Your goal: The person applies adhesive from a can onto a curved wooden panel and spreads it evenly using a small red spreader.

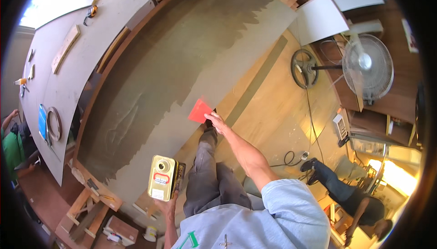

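Observation:
My right hand (pixel 216 121) grips a red flat spreader (pixel 199 111) at the near edge of a large grey board (pixel 205 76). A dark, wet-looking coat (pixel 150 67) covers the far part of the board, with a ragged border toward me. Lower left, my left hand (pixel 168 205) holds a rectangular metal can (pixel 162 178) from below, its round spout on the top face turned to the camera. Part of that hand is hidden behind the can. The spreader stays apart from the can.
A pale worktable (pixel 50 99) at the left bears a tape measure (pixel 91 12), a wood strip (pixel 66 49) and a tape roll (pixel 54 124). A pedestal fan (pixel 368 62) lies at the right, its cord (pixel 309 108) crossing the floor. Two other people are at the far left and lower right.

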Tool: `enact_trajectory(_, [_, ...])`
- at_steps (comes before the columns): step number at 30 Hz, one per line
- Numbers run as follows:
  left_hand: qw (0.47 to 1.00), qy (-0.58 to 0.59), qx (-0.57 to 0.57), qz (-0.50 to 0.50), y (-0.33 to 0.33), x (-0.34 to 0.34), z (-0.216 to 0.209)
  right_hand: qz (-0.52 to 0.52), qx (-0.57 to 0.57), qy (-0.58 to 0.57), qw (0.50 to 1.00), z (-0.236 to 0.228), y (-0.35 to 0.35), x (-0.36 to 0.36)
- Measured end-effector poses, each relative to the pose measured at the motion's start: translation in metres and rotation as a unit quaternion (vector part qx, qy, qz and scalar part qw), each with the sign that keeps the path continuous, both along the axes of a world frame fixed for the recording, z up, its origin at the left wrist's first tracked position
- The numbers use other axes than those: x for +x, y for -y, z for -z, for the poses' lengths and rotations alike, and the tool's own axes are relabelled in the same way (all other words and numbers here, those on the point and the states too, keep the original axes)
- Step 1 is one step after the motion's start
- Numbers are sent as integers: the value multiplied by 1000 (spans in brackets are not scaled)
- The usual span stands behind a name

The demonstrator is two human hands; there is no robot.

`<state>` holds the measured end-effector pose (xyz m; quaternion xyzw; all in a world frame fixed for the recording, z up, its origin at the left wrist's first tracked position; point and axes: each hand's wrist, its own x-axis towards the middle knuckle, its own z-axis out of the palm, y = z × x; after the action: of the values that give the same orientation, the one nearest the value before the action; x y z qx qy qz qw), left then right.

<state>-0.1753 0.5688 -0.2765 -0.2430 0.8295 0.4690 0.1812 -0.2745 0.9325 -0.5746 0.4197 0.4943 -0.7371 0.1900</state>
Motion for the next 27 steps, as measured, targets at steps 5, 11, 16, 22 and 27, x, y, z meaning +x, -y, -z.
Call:
enact_trajectory(5, [998,17,-62,5,-51,-44,-25,46,-138,59,988,-4,27,-28])
enact_trajectory(11, [992,43,-112,27,-103,-79,-47,47,-164,92,981,-27,14,-45])
enact_trajectory(16, [994,58,-85,-27,-168,-109,-46,26,-173,122,977,0,-8,-53])
enact_trajectory(22, [991,30,-126,-34,-228,-139,-50,-241,-191,132,942,1,-55,-70])
enact_trajectory(27, [978,3,-206,-27,-275,-182,-82,-278,-221,-29,934,-58,-185,-203])
